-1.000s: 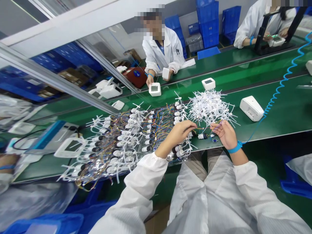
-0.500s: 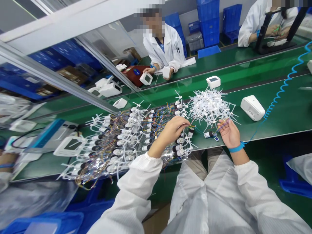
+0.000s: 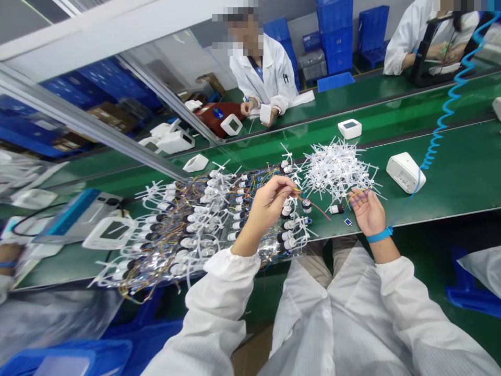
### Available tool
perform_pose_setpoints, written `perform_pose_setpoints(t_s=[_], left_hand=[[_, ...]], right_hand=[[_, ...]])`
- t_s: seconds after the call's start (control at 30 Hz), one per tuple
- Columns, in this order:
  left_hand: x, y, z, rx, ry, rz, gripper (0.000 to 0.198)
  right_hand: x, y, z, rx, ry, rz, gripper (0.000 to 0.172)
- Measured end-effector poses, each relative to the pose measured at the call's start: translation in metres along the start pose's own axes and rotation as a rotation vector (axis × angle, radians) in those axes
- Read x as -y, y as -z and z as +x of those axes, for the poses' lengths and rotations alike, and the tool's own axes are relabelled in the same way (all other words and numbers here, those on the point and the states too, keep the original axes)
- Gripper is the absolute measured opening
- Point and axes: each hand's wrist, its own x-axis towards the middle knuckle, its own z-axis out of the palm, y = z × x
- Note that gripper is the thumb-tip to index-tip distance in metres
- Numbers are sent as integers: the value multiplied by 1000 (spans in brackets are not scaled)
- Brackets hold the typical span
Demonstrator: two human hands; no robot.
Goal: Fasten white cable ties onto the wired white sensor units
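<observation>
My left hand (image 3: 273, 201) pinches thin coloured wires (image 3: 296, 191); a small black-and-white cylindrical part (image 3: 307, 206) hangs near its fingertips, and a red wire trails to the right. My right hand (image 3: 368, 213), palm up with fingers curled, has yellow and purple wires (image 3: 358, 196) between thumb and fingers. Close to that hand lies another black-and-white cylinder (image 3: 336, 209), and a small dark blue square piece (image 3: 348, 222) is just below it. Behind both hands is a heap of white cable ties (image 3: 334, 167). Several wired cylinders with ties (image 3: 195, 224) lie in rows on clear plastic at the left.
A white device housing (image 3: 405, 172) stands at right, with a blue coiled cord (image 3: 442, 115) passing it. A smaller white device with a screen (image 3: 349, 128) sits behind the heap. Across the green bench (image 3: 462, 151), a co-worker (image 3: 264, 73) handles white housings.
My left hand has drawn slightly up and left with its wires, and a red wire now shows. My right hand has hardly moved. The co-worker's hand has left one white housing.
</observation>
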Motion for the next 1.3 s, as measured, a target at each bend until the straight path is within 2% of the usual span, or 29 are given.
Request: perform_pose_setpoints(t_s=[0.23, 0.43, 0.63, 0.73, 0.87, 0.97, 1.07, 1.13, 1.2, 1.3], left_hand=[[-20, -8, 6, -67, -24, -105, 16], [-31, -16, 6, -93, -67, -146, 13], [-46, -21, 15, -121, -91, -125, 10], [-52, -23, 21, -89, -99, -85, 9], [-48, -26, 26, -2, -81, -8, 12], [-38, -29, 26, 63, -48, 25, 14], [-26, -32, 25, 140, -21, 21, 16], [-20, -34, 24, 194, -6, 14, 17], [-16, -35, 24, 230, 3, -1, 16], [-19, -37, 24, 245, -2, -35, 14]], right_hand=[[7, -12, -7, -10, 1, 110, 40], [10, -21, -16, 56, 36, 9, 39], [8, -23, -20, -55, 111, -40, 46], [13, -16, -26, -63, 102, -57, 54], [29, 5, -42, 11, 16, -119, 60], [43, 20, -58, -7, -17, -196, 54], [56, 29, -71, -30, 34, -307, 45], [61, 29, -78, 34, 57, -371, 40], [60, 23, -82, 155, 22, -426, 38], [47, 9, -85, 317, -41, -520, 38]])
